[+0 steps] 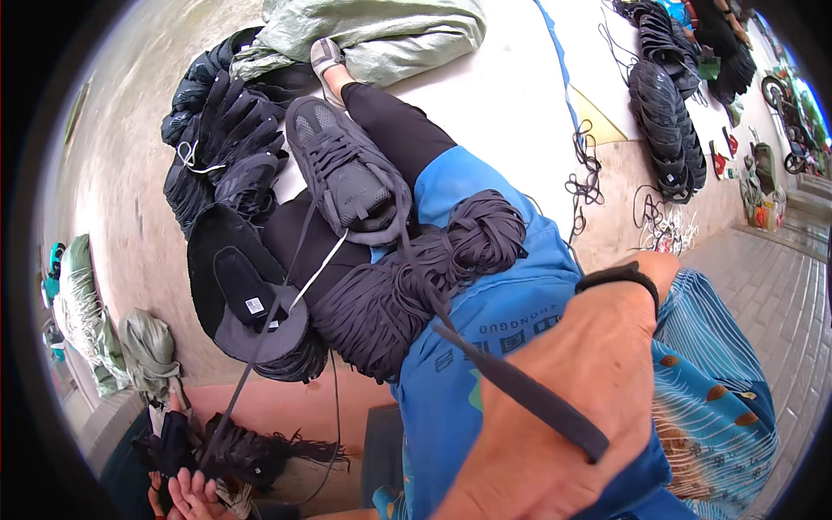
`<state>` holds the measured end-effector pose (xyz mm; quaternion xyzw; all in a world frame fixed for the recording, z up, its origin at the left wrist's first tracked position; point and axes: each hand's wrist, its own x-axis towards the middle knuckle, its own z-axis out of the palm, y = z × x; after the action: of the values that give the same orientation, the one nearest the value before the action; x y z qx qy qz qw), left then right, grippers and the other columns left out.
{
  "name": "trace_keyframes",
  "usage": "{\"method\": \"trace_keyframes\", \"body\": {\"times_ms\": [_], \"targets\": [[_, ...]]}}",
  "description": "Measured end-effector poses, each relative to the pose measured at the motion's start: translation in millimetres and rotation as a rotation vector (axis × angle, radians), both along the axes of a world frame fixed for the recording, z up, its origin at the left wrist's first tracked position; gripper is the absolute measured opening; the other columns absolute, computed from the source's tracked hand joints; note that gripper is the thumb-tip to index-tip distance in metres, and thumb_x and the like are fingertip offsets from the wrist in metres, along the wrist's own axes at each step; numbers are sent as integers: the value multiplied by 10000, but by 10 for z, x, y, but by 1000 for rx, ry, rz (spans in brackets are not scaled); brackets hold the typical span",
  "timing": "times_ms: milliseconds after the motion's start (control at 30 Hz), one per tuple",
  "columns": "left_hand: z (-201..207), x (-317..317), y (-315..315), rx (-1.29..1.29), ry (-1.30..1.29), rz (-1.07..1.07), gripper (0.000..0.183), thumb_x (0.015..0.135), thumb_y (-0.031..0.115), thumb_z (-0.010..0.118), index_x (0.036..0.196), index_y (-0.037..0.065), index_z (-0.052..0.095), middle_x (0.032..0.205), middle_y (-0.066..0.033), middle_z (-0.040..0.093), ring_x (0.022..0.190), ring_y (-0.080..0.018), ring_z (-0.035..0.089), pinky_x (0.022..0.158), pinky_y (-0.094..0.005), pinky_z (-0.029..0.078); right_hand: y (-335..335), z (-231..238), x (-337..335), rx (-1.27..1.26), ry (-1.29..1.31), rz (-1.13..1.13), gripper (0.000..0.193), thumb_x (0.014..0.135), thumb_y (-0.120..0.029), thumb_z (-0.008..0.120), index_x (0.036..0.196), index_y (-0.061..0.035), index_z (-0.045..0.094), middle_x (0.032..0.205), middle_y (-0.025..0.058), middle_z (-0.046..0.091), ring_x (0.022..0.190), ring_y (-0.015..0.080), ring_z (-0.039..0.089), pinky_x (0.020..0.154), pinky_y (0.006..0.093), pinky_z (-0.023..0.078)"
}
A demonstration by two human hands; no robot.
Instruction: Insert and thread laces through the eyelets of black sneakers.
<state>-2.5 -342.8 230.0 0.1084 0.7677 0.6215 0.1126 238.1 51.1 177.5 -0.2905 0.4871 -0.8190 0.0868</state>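
Note:
A dark grey sneaker [347, 169] rests on my lap, its toe pointing away and its tongue toward me. Two ends of its grey shoelace [537, 399] run out taut from the collar, one to each side. My right hand [555, 416], large in front, is closed with its back up, the lace passing over it into the fingers. Far out at the lower left, my left hand [192, 497] has curled fingers where the other lace end meets it. A bundle of dark grey laces [381, 312] lies across my lap below the sneaker. A thin white cord [319, 267] hangs from the sneaker.
Stacked dark shoe uppers [230, 139] lie left of my legs, with black shoe pieces [251, 295] nearer. A pale green sack [373, 35] sits beyond my foot. More stacked uppers [667, 130] and loose black cords [585, 178] are at right. Another person's dark clothing [169, 438] shows at lower left.

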Motion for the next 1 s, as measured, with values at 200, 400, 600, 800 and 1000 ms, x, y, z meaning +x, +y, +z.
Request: {"method": "trace_keyframes", "body": {"times_ms": [200, 400, 600, 800, 1000], "targets": [[-269, 59, 303, -202, 159, -235, 449, 883, 7, 477, 1293, -107, 334, 1289, -376, 417, 1167, -450, 485, 1006, -498, 407, 132, 134, -13, -120, -69, 67, 501, 916, -176, 546, 1352, 13, 388, 965, 249, 621, 784, 360, 648, 632, 377, 530], [-558, 359, 1068, -514, -111, 27, 275, 999, 182, 381, 1097, -48, 497, 1004, -151, 597, 787, -197, 583, 816, -285, 479, 209, -1134, -221, 211, -831, -504, 443, 949, -323, 507, 1254, -3, 492, 739, 36, 517, 443, 108, 415, 401, 259, 346], [-733, 250, 1876, -1124, 209, -511, 378, 1013, 275, 375, 1063, -22, 602, 641, -92, 542, 536, -136, 459, 551, -263, 416, 193, -1807, -412, -247, -1361, -468, 291, 942, -318, 545, 875, -35, 559, 632, -25, 401, 412, 33, 275, 348, 209, 191], [-882, 229, 2442, -986, 508, -582, 393, 1017, 306, 359, 1136, 37, 620, 799, -59, 368, 713, -191, 421, 666, -314, 349, 106, -1989, -693, -795, -1393, -419, 348, 877, -384, 642, 801, -105, 449, 677, -4, 450, 436, 33, 268, 367, 208, 169], [-1002, 185, 2630, -1020, 659, -704, 433, 1018, 323, 342, 1207, 28, 596, 843, -89, 414, 754, -220, 471, 705, -338, 394, 58, -2092, -689, -710, -1377, -572, 397, 888, -415, 624, 711, -102, 454, 635, 3, 472, 422, 31, 299, 352, 200, 207]]}}
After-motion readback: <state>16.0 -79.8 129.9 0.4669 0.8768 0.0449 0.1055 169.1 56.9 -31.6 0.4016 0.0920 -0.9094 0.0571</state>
